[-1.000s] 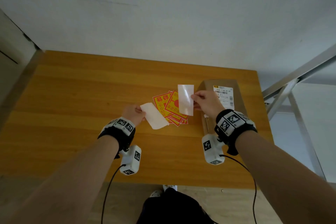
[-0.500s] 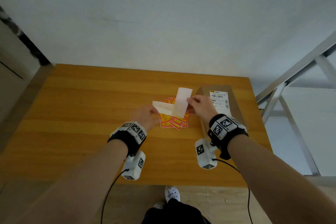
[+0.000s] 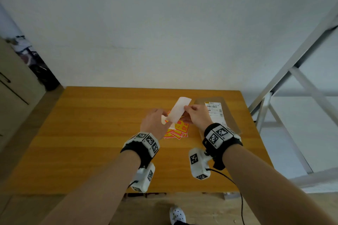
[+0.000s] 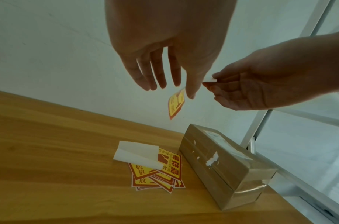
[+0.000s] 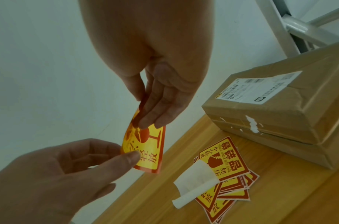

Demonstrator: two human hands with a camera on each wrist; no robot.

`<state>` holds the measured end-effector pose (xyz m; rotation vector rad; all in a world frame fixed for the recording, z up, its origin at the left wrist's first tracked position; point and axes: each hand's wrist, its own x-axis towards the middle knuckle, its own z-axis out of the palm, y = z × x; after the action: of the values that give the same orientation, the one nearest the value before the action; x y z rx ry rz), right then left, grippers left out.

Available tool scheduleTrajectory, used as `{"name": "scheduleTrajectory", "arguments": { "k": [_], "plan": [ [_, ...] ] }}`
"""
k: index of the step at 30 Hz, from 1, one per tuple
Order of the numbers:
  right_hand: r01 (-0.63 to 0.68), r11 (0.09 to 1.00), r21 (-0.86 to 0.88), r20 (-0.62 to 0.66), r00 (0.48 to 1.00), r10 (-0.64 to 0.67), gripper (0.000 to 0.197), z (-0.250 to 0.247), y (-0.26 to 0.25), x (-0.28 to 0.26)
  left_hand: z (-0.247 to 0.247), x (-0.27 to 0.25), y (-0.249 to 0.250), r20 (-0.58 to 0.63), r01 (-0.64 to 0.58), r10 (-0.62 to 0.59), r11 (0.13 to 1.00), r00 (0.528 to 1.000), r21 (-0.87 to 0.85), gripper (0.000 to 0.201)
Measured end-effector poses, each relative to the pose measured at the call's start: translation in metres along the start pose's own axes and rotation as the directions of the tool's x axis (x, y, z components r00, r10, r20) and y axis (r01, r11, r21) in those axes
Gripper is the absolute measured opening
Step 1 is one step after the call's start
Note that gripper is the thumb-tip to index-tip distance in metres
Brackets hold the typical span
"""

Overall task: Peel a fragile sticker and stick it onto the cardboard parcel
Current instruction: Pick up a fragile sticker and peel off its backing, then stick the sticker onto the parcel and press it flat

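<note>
The fragile sticker (image 5: 143, 150), yellow and red, hangs in the air above the table; in the head view its white back (image 3: 178, 110) faces me. My right hand (image 5: 143, 119) pinches its upper end between thumb and fingers. From the left, my left hand (image 3: 165, 117) takes its lower edge between thumb (image 5: 129, 157) and index finger. The brown cardboard parcel (image 3: 228, 113), with a white shipping label, lies on the table to the right of both hands. A peeled white backing strip (image 4: 136, 153) lies curled on the stack of stickers (image 4: 164, 171).
The wooden table (image 3: 91, 133) stands against a white wall. A grey metal frame (image 3: 285, 86) rises off the table's right edge. A cupboard (image 3: 11, 86) is at the far left. The stack of stickers (image 3: 177, 131) lies just left of the parcel.
My left hand has let go of the white backing strip, which now lies on the stack, and has moved right to the sticker. The right hand has tilted the sticker and kept its hold.
</note>
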<state>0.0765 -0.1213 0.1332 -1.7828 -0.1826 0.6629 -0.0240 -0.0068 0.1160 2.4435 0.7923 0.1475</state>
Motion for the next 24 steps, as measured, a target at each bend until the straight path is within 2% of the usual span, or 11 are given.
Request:
{"name": "scheduleTrajectory", "arguments": {
  "k": [3, 6, 13, 16, 19, 24],
  "plan": [
    [-0.003, 1.0, 0.021, -0.023, 1.0, 0.004, 0.026, -0.002, 0.0, -0.01, -0.004, -0.006, 0.002, -0.015, -0.022, 0.022, 1.0, 1.0, -0.009, 0.015],
    [-0.018, 0.999, 0.04, -0.012, 1.0, 0.019, 0.024, -0.002, -0.001, -0.013, -0.006, -0.007, 0.002, -0.038, -0.031, 0.031, 0.999, 0.999, -0.012, 0.014],
    [-0.03, 0.995, 0.098, 0.015, 0.999, 0.028, 0.021, -0.013, -0.004, -0.03, -0.008, -0.005, 0.007, -0.032, 0.006, -0.01, 0.989, 0.999, -0.149, 0.003],
    [-0.051, 0.998, 0.049, 0.041, 0.998, 0.049, 0.027, -0.02, -0.004, -0.034, -0.007, -0.004, 0.01, -0.006, -0.005, 0.003, 0.984, 1.0, -0.176, 0.01],
    [-0.071, 0.995, 0.073, 0.039, 0.997, 0.068, 0.034, -0.032, -0.005, -0.034, -0.005, 0.0, 0.014, 0.02, 0.0, 0.004, 0.981, 1.0, -0.194, 0.018],
    [-0.061, 0.998, 0.016, 0.01, 0.998, 0.061, 0.037, -0.053, -0.004, -0.022, 0.002, 0.016, 0.029, 0.043, 0.013, 0.0, 0.954, 0.999, -0.3, 0.017]
  ]
}}
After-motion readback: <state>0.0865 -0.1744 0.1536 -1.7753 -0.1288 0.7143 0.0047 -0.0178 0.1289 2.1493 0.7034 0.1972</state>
